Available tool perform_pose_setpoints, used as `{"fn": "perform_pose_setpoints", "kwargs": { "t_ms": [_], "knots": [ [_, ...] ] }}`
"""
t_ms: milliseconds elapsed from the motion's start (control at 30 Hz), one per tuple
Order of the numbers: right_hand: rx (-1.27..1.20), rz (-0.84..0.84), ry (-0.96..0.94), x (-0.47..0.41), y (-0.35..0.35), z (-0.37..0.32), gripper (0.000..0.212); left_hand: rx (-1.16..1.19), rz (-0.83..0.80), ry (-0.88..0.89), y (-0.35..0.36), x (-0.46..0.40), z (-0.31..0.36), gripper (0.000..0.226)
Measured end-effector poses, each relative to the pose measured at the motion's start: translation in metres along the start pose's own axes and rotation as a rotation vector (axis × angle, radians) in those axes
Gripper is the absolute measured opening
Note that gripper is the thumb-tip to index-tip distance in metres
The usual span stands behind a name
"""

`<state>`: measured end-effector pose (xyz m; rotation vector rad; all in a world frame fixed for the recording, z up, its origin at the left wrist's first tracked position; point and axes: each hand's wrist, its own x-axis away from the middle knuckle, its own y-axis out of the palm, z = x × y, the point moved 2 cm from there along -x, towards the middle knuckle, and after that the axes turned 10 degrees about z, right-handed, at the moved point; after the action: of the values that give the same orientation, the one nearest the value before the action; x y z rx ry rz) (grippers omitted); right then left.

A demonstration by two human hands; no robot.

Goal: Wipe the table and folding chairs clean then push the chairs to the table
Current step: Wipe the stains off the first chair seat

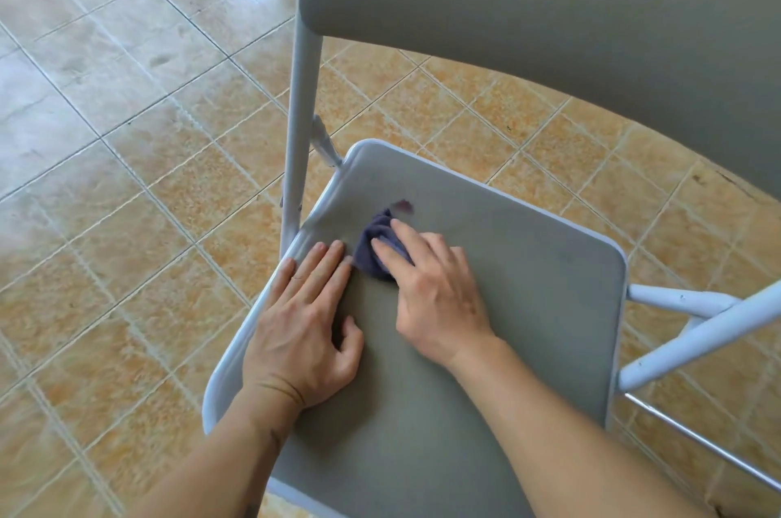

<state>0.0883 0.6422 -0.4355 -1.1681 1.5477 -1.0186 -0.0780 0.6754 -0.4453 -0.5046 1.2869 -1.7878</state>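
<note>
Purple-blue cloth (380,249), soft and bunched into a wad, sits on the chair seat (507,306) just below frame centre, pinned under the right hand (431,285). Right hand is curled over it, fingers pressing down and half closed around the wad, so holding the cloth against the seat; looks like mid-wipe, cloth edge is blurred. Left hand (308,319) lies flat and spread on the left part of the seat, fingertips just beside the cloth, holding nothing; likely bracing the chair so it doesn't slide or fold while the other hand rubs.

Seat is grey-green, smooth matte padding, rounded-corner rectangle with a pale piped rim. Backrest (549,31), same grey-green, fills the upper right of the frame, broad and slightly curved. Frame tube (302,116) is pale grey-white painted metal, round section, rising at centre left; more tubes (697,327) at right edge, with paint chips visible.

Floor (126,137) is glossy square tile, tan-orange mottled, pale grout lines, glare washing out the upper left. No worktop in view, so chair is not yet pushed in; task judged at the chair-wiping step.
</note>
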Motion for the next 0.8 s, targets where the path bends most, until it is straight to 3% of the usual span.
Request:
{"fn": "perform_pose_setpoints", "kwargs": {
  "t_ms": [200, 300, 433, 533, 633, 700, 800],
  "knots": [
    [0.204, 0.094, 0.431, 0.032, -0.016, 0.074, 0.061, 0.023, -0.007, -0.009, 0.003, 0.002, -0.003, 0.069],
    [0.115, 0.143, 0.544, 0.027, -0.022, 0.069, 0.060, 0.084, 0.041, -0.066, 0.007, 0.002, -0.003, 0.061],
    [-0.024, 0.180, 0.305, -0.014, -0.024, 0.010, 0.055, 0.117, 0.122, -0.056, -0.003, -0.012, -0.009, 0.051],
    [0.022, 0.047, 0.140, -0.052, -0.012, -0.022, 0.057, 0.059, 0.110, -0.012, -0.007, -0.024, -0.020, 0.064],
    [0.152, -0.088, 0.001, -0.065, 0.008, -0.010, 0.065, 0.004, 0.102, -0.031, -0.002, -0.033, -0.024, 0.069],
    [0.258, -0.079, 0.045, -0.055, 0.011, 0.021, 0.066, -0.005, 0.084, -0.026, 0.004, -0.032, -0.023, 0.068],
    [0.366, -0.063, 0.359, -0.038, -0.001, 0.066, 0.063, -0.027, 0.070, -0.042, 0.006, -0.025, -0.024, 0.068]
  ]
}}
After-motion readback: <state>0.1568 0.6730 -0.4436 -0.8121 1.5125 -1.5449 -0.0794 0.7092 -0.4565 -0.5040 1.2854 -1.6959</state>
